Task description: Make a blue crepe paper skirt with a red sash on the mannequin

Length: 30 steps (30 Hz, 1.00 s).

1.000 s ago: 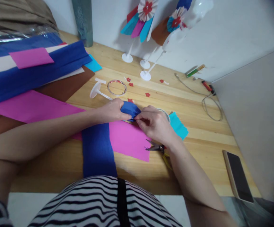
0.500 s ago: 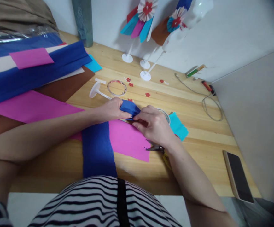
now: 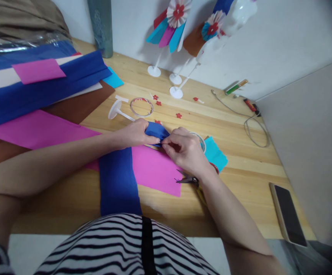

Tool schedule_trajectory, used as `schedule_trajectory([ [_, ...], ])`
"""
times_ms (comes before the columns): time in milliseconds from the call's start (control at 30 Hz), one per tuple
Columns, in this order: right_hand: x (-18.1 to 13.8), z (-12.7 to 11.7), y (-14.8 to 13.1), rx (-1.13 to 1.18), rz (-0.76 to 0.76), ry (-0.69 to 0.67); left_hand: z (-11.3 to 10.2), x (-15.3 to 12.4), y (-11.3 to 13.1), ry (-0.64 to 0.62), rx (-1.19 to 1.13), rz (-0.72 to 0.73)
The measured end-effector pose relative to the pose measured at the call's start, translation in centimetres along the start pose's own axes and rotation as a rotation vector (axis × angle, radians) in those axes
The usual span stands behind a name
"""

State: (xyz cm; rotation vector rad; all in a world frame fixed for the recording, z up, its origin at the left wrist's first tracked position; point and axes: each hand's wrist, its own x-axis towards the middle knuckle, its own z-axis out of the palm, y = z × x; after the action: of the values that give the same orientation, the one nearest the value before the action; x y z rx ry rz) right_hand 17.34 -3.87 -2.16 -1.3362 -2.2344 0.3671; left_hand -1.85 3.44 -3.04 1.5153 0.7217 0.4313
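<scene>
My left hand (image 3: 137, 133) is closed around a piece of gathered blue crepe paper (image 3: 155, 130), which is wrapped about a white stand; the stand's stem and round base (image 3: 115, 110) stick out to the left. With thumb and fingertips, my right hand (image 3: 184, 147) pinches the bunched right end of that paper. Under my hands lie a pink paper sheet (image 3: 160, 172) and a flat blue paper strip (image 3: 119, 183). Scissors (image 3: 189, 179) rest open beside my right wrist, their handles partly hidden. A tape roll (image 3: 201, 141) shows behind my right hand.
Coloured paper (image 3: 68, 86) is heaped at left. Finished stands with paper rosettes (image 3: 178, 11) stand by the wall, near a dark bottle (image 3: 100, 30). A wire ring (image 3: 141, 107), small red flowers (image 3: 178, 115), a cable (image 3: 246, 124), cyan paper (image 3: 216, 154) and a phone (image 3: 289, 214) lie about.
My right fingertips have shifted slightly at the gathered end, thumb and index pinching closer together. My left hand keeps its hold, and the other things stay where they were.
</scene>
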Motion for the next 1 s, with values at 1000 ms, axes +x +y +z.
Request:
schedule_trajectory([
  [1000, 0.0, -4.0, 2.3, -0.172, 0.113, -0.217, -2.7, -0.2, 2.0, -0.107, 0.702, 0.051],
])
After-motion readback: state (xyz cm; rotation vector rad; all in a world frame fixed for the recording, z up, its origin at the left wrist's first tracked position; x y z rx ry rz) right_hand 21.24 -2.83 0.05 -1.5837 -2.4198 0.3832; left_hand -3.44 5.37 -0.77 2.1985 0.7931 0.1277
